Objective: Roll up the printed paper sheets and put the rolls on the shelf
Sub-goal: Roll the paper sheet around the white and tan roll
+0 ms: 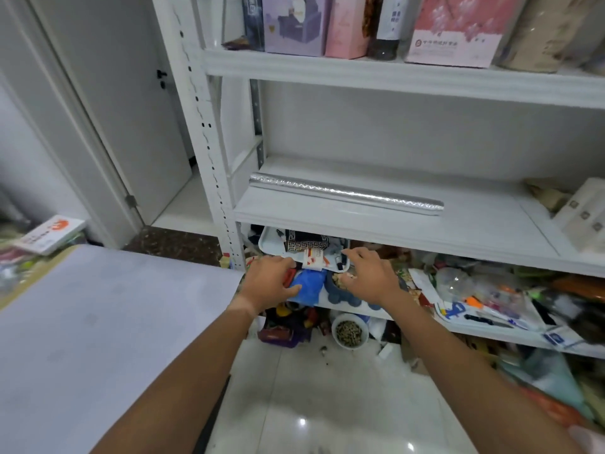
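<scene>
Little writing can be read here: the pink box [458, 31] on the top shelf carries a row of characters too blurred to make out, and the book [49, 235] lying at the far left shows only an orange mark on its white cover. Your silver roll [347, 194] lies lengthwise on the middle shelf [474, 231], near the front edge and toward the left end; its surface is shiny and embossed, the sheet wound tight; neither hand touches it. Your left hand [270, 283] and right hand [371, 278] hang below that shelf, apart from each other, fingers loosely bent and holding nothing; between them sits a blue bag [307, 285], the left thumb just beside it. Above the hands a white tray [266, 245] juts from the cluttered lower shelf. A pale sheet [98, 322] covers the table at your left; the floor [327, 404] is glossy white tile; a white door [131, 93] stands behind the rack.
</scene>
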